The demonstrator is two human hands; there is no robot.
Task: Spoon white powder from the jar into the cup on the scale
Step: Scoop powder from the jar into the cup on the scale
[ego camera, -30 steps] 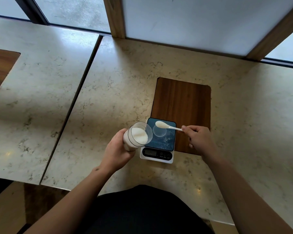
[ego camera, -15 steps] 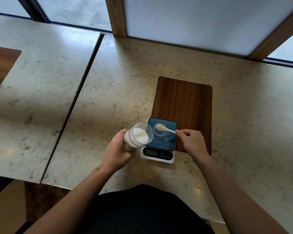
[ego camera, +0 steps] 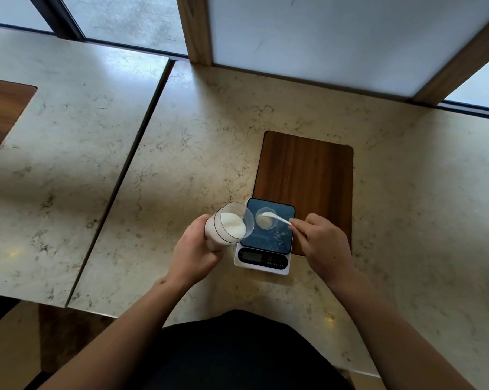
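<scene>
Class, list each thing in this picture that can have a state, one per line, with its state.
jar: open, tilted, holding white powder, gripped by left hand
cup: upright on the scale, some powder inside
spoon: bowl over the cup, held by right hand
scale: on the table, display unreadable

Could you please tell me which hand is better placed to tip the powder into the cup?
The right hand: it holds the white plastic spoon over the small clear cup, while the left hand holds the tilted clear jar.
</scene>
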